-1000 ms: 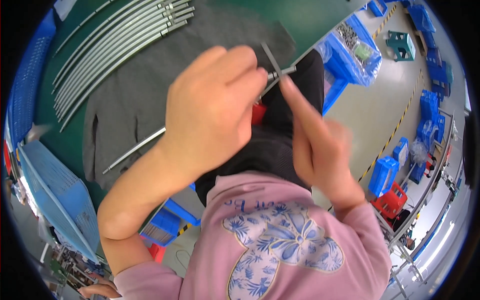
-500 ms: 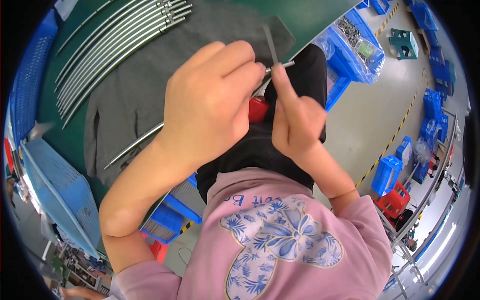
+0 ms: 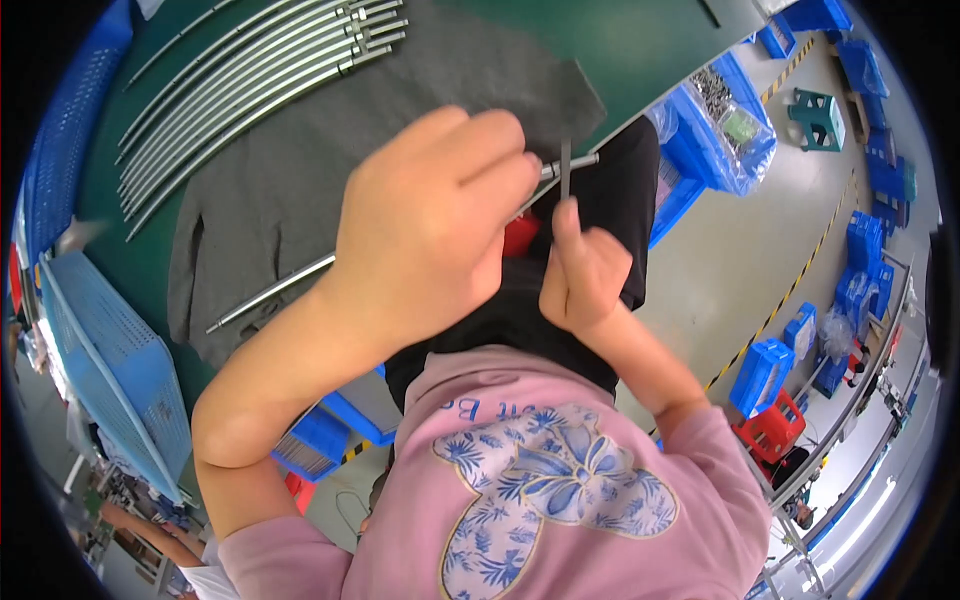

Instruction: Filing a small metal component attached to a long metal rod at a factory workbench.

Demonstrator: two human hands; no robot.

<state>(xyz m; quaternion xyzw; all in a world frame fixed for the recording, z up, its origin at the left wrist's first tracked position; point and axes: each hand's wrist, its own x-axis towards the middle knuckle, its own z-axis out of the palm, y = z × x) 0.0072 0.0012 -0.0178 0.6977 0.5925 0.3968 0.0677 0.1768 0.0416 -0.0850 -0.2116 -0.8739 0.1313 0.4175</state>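
Note:
My left hand is closed round a long, thin silver metal rod. One end of the rod lies over the grey cloth; the other sticks out to the right past my fingers. In my closed right hand is a thin, flat, grey metal strip, thumb stretched along it. The strip stands upright across the rod near its right end; whether they touch I cannot tell. My palms hide the middle of the rod and the strip's lower part.
Several silver rods lie side by side on the green table. Blue baskets stand at the left. Past the table's right edge is a blue bin of small metal parts. A co-worker's arm shows at lower left.
My right hand and the strip have moved down toward me, and the strip has turned from slanting left to nearly upright. My left hand has shifted slightly down with the rod.

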